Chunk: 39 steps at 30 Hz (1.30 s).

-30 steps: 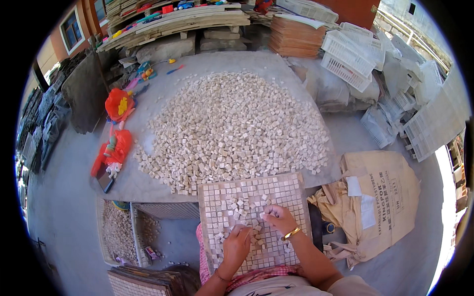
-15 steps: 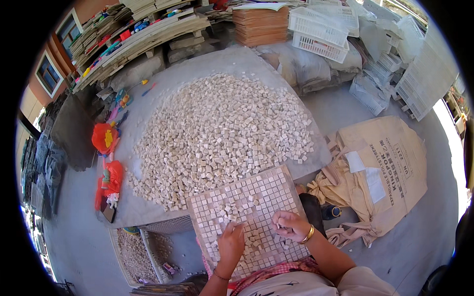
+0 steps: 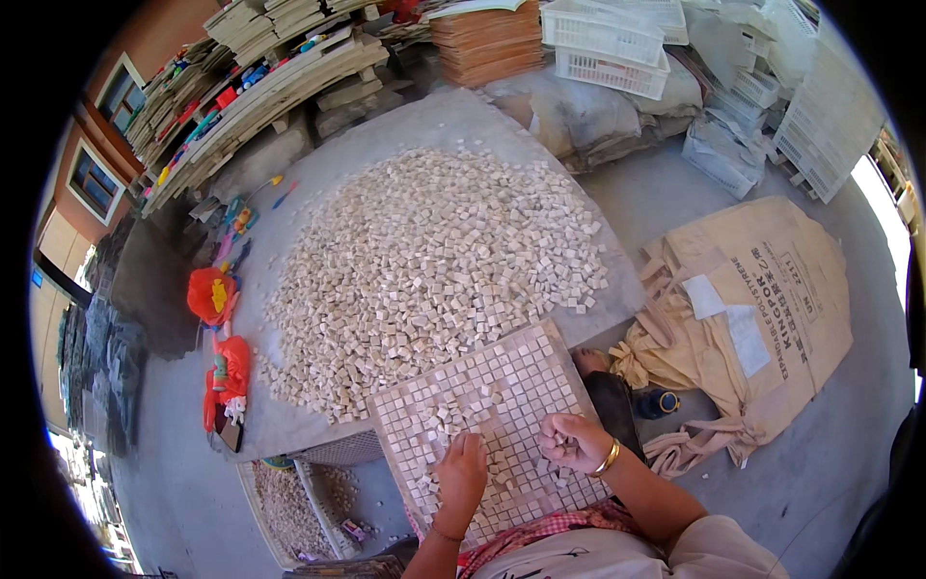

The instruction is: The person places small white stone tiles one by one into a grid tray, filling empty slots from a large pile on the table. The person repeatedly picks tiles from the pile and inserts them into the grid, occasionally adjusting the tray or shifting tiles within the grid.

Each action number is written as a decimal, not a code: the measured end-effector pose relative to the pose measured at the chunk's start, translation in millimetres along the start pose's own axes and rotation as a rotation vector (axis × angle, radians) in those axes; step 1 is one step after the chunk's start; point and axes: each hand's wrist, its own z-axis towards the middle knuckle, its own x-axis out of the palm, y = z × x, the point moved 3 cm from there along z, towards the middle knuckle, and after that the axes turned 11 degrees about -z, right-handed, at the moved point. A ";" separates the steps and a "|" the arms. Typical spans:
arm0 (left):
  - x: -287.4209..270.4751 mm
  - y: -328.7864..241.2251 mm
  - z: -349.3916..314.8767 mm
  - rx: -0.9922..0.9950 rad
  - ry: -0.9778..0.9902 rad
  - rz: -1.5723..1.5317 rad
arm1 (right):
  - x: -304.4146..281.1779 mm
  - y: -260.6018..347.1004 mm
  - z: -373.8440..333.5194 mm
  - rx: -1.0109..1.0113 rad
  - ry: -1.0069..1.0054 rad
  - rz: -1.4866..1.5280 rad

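A square grid board (image 3: 498,425) lies tilted across my lap, many of its cells filled with small pale stone tiles. Loose tiles (image 3: 449,415) are heaped on its upper left part, and more lie on the grid between my hands. My left hand (image 3: 463,478) is over the board's left half, fingertips pinched together just below that heap; what they hold, if anything, is hidden. On the right half, my right hand (image 3: 581,446), with a gold bangle at the wrist, has its fingers curled around small stone tiles, partly covered by the fingers.
A wide mound of stone tiles (image 3: 434,261) covers the table (image 3: 280,425) beyond the board. Red bags (image 3: 230,367) lie along its left edge. A crate of stone bits (image 3: 289,511) stands below left. To the right lie a large tan sack (image 3: 762,289) and a dark bottle (image 3: 658,402).
The whole view has shifted slightly with my head. My left fingertips have drawn together near the loose tiles; my right hand stays curled in about the same spot over the board.
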 end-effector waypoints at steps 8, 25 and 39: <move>33.7 -3.3 -44.1 -0.841 0.258 -1.969 | 48.1 -6.7 0.1 -0.224 -0.190 -0.225; 16.3 -11.4 -85.1 -1.120 0.222 -2.740 | 86.7 9.3 67.0 -0.635 -0.198 -1.925; -15.9 -6.2 -92.9 -1.076 -0.030 -2.550 | 99.8 -12.0 99.7 -0.225 0.059 -2.327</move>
